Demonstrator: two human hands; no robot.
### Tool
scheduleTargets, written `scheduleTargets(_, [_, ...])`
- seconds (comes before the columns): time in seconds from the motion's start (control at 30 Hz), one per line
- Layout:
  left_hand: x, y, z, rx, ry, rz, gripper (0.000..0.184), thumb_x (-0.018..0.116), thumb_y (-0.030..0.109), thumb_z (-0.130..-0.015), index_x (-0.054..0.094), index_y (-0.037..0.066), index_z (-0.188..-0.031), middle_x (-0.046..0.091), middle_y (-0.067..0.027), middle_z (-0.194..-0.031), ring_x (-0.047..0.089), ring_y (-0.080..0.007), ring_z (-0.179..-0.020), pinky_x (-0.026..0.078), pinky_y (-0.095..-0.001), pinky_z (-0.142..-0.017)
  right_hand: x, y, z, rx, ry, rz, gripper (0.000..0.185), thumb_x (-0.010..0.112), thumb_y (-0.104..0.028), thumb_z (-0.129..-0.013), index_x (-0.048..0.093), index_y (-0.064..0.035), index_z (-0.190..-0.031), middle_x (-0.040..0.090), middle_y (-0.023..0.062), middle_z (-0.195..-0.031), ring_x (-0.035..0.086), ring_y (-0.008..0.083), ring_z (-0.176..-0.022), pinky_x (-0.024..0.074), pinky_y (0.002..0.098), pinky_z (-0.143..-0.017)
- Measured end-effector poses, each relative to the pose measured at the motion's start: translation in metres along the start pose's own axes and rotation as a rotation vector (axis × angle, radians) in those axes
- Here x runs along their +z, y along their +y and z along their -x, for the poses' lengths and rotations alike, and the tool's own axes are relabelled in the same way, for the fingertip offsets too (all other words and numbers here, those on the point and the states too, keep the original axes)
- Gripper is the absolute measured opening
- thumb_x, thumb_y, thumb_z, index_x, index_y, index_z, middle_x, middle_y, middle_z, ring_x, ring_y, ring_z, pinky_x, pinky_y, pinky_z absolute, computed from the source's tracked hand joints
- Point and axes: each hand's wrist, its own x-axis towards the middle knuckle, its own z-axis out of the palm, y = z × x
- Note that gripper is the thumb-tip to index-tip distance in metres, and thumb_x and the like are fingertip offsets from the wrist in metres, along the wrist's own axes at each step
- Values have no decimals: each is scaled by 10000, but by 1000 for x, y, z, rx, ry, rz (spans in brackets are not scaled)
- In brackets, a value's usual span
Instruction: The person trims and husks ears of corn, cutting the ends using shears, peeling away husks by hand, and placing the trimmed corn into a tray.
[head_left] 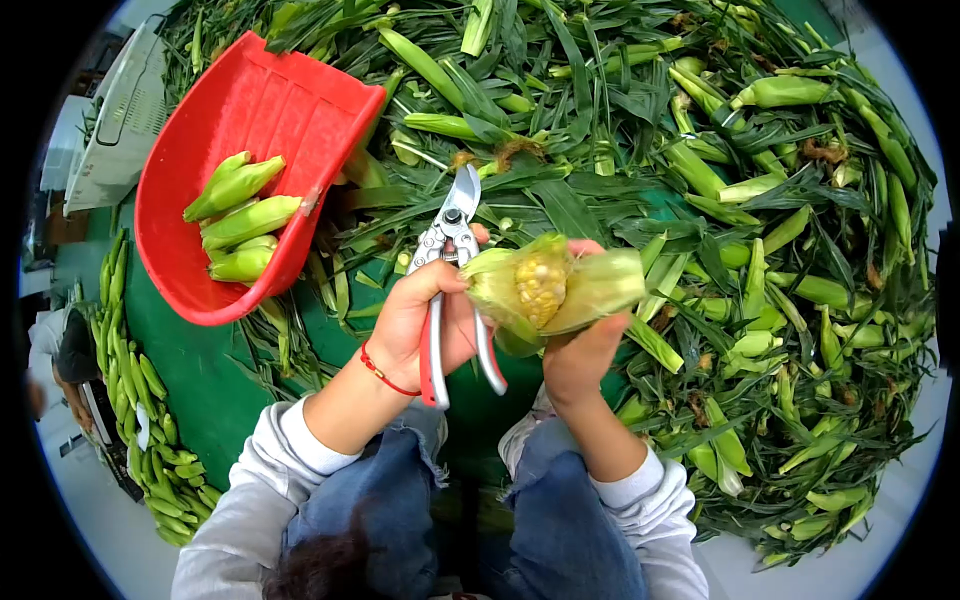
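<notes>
An ear of corn is held in front of me, its pale green husk parted so that yellow kernels show. Around its right part my right hand is closed, with some fingers hidden behind the husk. My left hand grips red-handled pruning shears, blades pointing up and handles spread apart. The thumb of that same hand touches the left end of the corn. A red scoop stands at upper left with several trimmed ears inside, still in green husk.
Loose husks and leaves, mixed with unopened ears, heap up at the back and right. More ears are piled at far left, near another person. A white crate stands beyond the scoop.
</notes>
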Motion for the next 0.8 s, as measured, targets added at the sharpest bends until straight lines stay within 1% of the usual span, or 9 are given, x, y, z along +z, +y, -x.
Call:
scheduleTargets(0.13, [12,-9,5,42,129,-211,433,431,-4,-760,450,54,-1189,609,-140,-959,611,-245,-789,506,-352,-703,-3,2,1,424,89,-20,496,275,-450,-988,489,-26,-1130,599,151,-1056,607,228,-949,487,347,-838])
scheduleTargets(0.17, [5,-9,5,44,139,-221,429,429,-3,-760,455,54,-1184,609,-136,-947,608,-243,-774,507,-352,-690,-5,-2,-2,539,85,-137,461,329,-411,-993,508,-13,-1142,599,90,-1004,593,165,-889,479,307,-812])
scheduleTargets(0.2, [5,-8,6,45,152,-231,426,427,-1,-759,460,54,-1180,610,-132,-934,605,-241,-760,508,-352,-676,-2,-3,-2,621,134,-160,456,315,-411,-992,515,-22,-1122,610,98,-1000,607,179,-878,490,317,-799])
scheduleTargets(0.23, [8,-9,6,30,181,-227,423,421,-26,-749,467,76,-1157,546,-80,-825,562,-217,-680,499,-379,-656,2,-4,-2,702,183,-184,454,302,-411,-991,523,-30,-1102,620,106,-996,621,193,-866,501,327,-785])
scheduleTargets(0.3, [13,-11,5,37,174,-167,438,411,-34,-736,467,75,-1156,546,-87,-830,562,-219,-713,482,-381,-668,10,-10,-4,847,243,-212,441,287,-400,-989,530,-41,-1069,632,114,-994,635,222,-866,516,347,-766])
scheduleTargets(0.5, [2,-5,6,2,-17,-54,470,391,-8,-712,453,73,-1171,567,-159,-1065,581,-277,-865,468,-389,-738,7,-4,-7,862,187,-342,466,302,-432,-989,510,-28,-1091,636,128,-953,637,231,-865,511,353,-804])
scheduleTargets(0.63, [-2,-4,6,24,12,-43,476,409,20,-714,447,71,-1186,564,-179,-1073,589,-295,-855,494,-368,-682,6,-4,-5,795,105,-367,503,290,-456,-986,492,-18,-1130,621,133,-1011,626,227,-902,502,357,-830])
scheduleTargets(0.77, [-14,4,3,-38,-166,154,443,434,59,-724,464,53,-1166,582,-198,-1082,612,-311,-833,515,-373,-669,11,-6,-5,730,81,-372,560,279,-509,-970,465,-27,-1185,588,137,-1101,602,235,-978,487,377,-875])
scheduleTargets(0.8, [-15,5,3,-45,-138,173,436,435,62,-728,468,52,-1163,590,-193,-1063,615,-307,-838,517,-372,-671,13,-7,-6,720,85,-374,573,278,-527,-963,460,-35,-1194,580,137,-1118,595,238,-995,484,385,-885])
